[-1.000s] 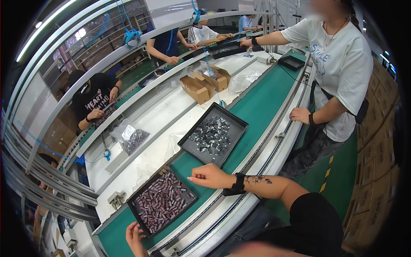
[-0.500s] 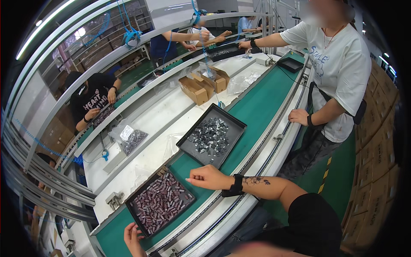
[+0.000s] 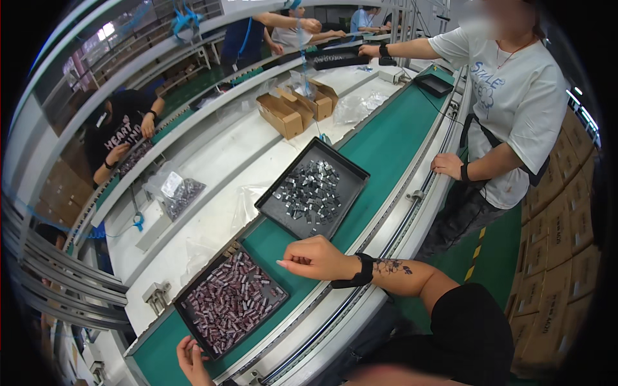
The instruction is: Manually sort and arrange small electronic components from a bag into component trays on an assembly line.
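Note:
A black tray (image 3: 280, 302) full of small purplish cylindrical parts (image 3: 228, 299) lies on the green belt in front of me. Beside its near left corner is my left hand (image 3: 192, 361), with loosely bent fingers and nothing seen in them. Whether the fingertips touch the rim I cannot tell. My right hand (image 3: 317, 258) hovers over the belt between this tray and a second black tray (image 3: 347, 174). Its fingers are curled together, and anything inside them is hidden. Loose dark and silvery small pieces (image 3: 312, 193) lie in the second tray.
Opened cardboard boxes (image 3: 283, 116) and a clear bag of parts (image 3: 177, 193) stand on the white surface beyond the belt. A co-worker (image 3: 508, 96) stands at right, one hand on the rail. Another black tray (image 3: 434, 84) sits farther up the belt.
The whole view has shifted a little, so trays and boxes appear farther left and higher. My right hand is slightly farther right of the cylinder tray. My left hand stays by its corner.

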Motion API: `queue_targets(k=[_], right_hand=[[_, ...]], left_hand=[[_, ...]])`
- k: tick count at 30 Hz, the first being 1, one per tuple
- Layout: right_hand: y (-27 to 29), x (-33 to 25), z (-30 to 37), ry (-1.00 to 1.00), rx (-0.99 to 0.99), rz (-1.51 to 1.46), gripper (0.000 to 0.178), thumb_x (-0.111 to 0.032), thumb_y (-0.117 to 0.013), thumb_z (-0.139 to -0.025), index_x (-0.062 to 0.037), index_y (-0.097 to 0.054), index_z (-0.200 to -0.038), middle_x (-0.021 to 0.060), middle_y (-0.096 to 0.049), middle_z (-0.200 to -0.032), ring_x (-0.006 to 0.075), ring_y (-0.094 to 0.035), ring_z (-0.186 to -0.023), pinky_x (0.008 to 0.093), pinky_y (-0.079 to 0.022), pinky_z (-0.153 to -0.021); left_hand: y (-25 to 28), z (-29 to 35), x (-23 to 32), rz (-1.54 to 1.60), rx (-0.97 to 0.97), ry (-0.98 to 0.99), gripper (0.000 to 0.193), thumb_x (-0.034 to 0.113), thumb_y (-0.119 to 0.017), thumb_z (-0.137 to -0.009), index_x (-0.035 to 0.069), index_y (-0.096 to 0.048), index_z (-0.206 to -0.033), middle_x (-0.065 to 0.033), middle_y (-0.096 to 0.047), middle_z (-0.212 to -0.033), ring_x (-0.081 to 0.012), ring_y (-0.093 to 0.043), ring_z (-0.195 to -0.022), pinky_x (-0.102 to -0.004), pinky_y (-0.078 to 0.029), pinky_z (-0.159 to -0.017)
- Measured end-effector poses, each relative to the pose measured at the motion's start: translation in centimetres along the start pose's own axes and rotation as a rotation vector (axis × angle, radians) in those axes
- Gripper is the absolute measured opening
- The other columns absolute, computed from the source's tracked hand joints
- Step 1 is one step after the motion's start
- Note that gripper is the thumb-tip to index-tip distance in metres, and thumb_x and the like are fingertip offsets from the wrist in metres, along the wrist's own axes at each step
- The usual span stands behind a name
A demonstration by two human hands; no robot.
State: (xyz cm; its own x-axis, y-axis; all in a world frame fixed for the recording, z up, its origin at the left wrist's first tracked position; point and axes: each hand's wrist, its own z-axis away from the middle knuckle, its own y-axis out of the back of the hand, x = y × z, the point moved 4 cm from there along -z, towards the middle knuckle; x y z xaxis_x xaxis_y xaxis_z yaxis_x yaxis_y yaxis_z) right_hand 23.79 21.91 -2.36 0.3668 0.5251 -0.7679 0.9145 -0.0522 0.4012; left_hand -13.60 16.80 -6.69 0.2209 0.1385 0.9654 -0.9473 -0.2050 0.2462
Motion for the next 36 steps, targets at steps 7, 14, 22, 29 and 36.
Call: queue_targets(k=[7, 14, 22, 29, 36], right_hand=[[0.7, -0.4, -0.7, 0.136, -0.012, 0.114, 0.012, -0.009, -0.067, -0.08, -0.0048, -0.059, -0.072, 0.0033, -0.054, -0.062, 0.0146, -0.053, -0.049, 0.0274, -0.037, -0.042], [1.1, -1.3, -0.9, 0.181, -0.088, 0.186, 0.013, -0.011, -0.066, -0.078, -0.007, -0.055, -0.074, 0.0043, -0.049, -0.063, 0.0214, -0.051, -0.053, 0.0326, -0.039, -0.044], [0.0, 0.9, -0.8, 0.06, -0.194, 0.15, 0.008, -0.009, -0.066, -0.079, -0.0052, -0.06, -0.077, 0.0041, -0.051, -0.064, 0.0192, -0.053, -0.054, 0.0306, -0.039, -0.045], [-0.8, 1.7, -0.4, 0.036, -0.35, 0.275, 0.011, -0.016, -0.062, -0.084, -0.0071, -0.057, -0.085, 0.0038, -0.049, -0.07, 0.0193, -0.053, -0.061, 0.0305, -0.042, -0.05], [-1.1, 1.8, -0.3, 0.017, -0.401, 0.301, 0.016, -0.02, -0.06, -0.083, -0.0064, -0.051, -0.081, 0.0062, -0.046, -0.072, 0.0233, -0.051, -0.066, 0.0342, -0.044, -0.055]], left_hand=[[-0.7, 0.3, -0.4, -0.052, -0.051, 0.019, 0.042, 0.017, -0.062, -0.088, 0.001, -0.047, -0.123, -0.0116, -0.056, -0.113, -0.0184, -0.052, -0.1, -0.0306, -0.043, -0.084], [-0.6, 0.6, -0.2, -0.232, -0.02, 0.081, 0.042, 0.015, -0.062, -0.087, 0.001, -0.047, -0.123, -0.0097, -0.058, -0.108, -0.0169, -0.053, -0.09, -0.0296, -0.043, -0.078], [0.5, -2.0, -0.5, -0.449, -0.595, -1.361, 0.036, 0.014, -0.059, -0.09, -0.004, -0.049, -0.119, -0.0147, -0.057, -0.11, -0.0227, -0.056, -0.098, -0.0318, -0.045, -0.084], [1.0, -3.0, -0.7, -0.394, -0.443, -0.812, 0.043, 0.011, -0.059, -0.089, -0.003, -0.043, -0.127, -0.0166, -0.048, -0.125, -0.0257, -0.047, -0.112, -0.0343, -0.038, -0.095], [0.1, -2.2, 0.0, -0.314, -0.251, -0.234, 0.044, 0.011, -0.059, -0.089, -0.003, -0.042, -0.128, -0.0174, -0.048, -0.126, -0.0259, -0.047, -0.113, -0.0344, -0.037, -0.096]])
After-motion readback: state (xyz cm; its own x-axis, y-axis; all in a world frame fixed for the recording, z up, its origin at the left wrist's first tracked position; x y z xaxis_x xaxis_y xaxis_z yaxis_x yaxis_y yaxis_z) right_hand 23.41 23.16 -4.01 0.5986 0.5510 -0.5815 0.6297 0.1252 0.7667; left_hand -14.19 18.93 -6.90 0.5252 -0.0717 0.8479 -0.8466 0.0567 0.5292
